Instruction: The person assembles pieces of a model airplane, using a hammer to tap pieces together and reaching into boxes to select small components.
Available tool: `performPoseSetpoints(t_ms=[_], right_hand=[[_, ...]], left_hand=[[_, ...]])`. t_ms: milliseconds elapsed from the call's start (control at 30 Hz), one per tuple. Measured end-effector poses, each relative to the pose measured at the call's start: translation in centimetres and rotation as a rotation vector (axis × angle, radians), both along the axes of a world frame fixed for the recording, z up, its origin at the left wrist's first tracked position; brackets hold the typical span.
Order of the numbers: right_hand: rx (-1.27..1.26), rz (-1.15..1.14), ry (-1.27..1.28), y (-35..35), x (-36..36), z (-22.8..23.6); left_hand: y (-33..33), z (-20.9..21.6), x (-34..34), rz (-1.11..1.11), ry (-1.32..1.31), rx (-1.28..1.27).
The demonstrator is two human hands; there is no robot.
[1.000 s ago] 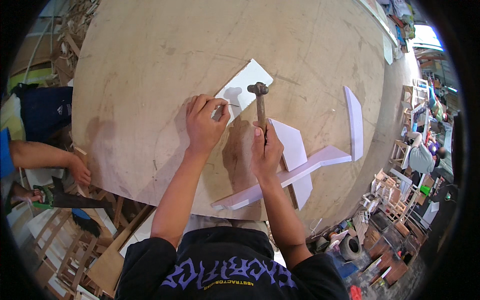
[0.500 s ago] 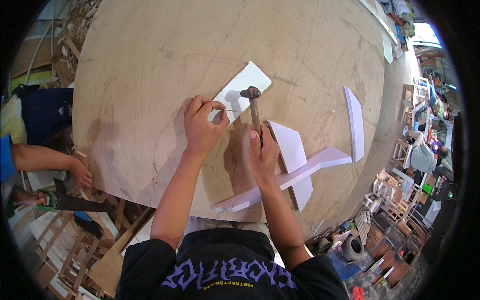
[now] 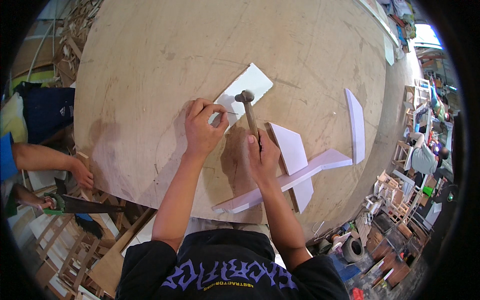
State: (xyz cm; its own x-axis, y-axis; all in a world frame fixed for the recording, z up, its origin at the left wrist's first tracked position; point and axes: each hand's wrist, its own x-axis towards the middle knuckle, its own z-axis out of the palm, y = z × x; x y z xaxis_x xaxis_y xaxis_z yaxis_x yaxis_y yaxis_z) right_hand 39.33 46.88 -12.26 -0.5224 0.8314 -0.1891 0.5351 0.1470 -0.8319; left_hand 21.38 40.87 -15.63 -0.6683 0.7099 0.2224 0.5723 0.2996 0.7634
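My left hand [image 3: 204, 125] pinches a thin nail [image 3: 232, 113] between thumb and forefinger, over a white board [image 3: 252, 82] lying flat on the wooden table [image 3: 165, 65]. In my right hand [image 3: 263, 152] is a hammer [image 3: 248, 110], gripped by its wooden handle. Its dark metal head is raised over the board, just right of the nail. Right of that hand lies a white angled panel [image 3: 288, 145]. A long bent white piece [image 3: 305, 171] crosses over this panel and passes partly behind my right forearm.
Another narrow white piece [image 3: 355, 125] lies near the table's right edge. At the left a co-worker's hands hold a saw [image 3: 85, 204] and a piece of wood [image 3: 84, 172] beside the table edge. Chairs [image 3: 392, 192] and a tire [image 3: 353, 248] stand on the floor at right.
The hammer head has shifted slightly left, closer to the nail. My left hand stays at nearly the same spot. The co-worker's saw has moved to the right.
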Motion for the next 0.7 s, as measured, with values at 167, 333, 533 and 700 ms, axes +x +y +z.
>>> performPoseSetpoints(t_ms=[167,333,533,700], right_hand=[[0.046,0.069,-0.015,-1.2,1.3,1.8],[0.095,0.086,-0.034,-1.9,1.6,1.6],[0.179,0.080,-0.010,-2.7,1.3,1.2],[0.184,0.059,-0.038,-2.9,1.7,1.5]], left_hand=[[0.0,0.2,-0.3,-0.021,-0.021,-0.015],[0.2,0.8,-0.6,-0.031,-0.105,-0.061],[0.0,0.8,-0.8,-0.038,-0.164,-0.075],[0.1,1.1,-1.0,-0.046,-0.188,-0.086]])
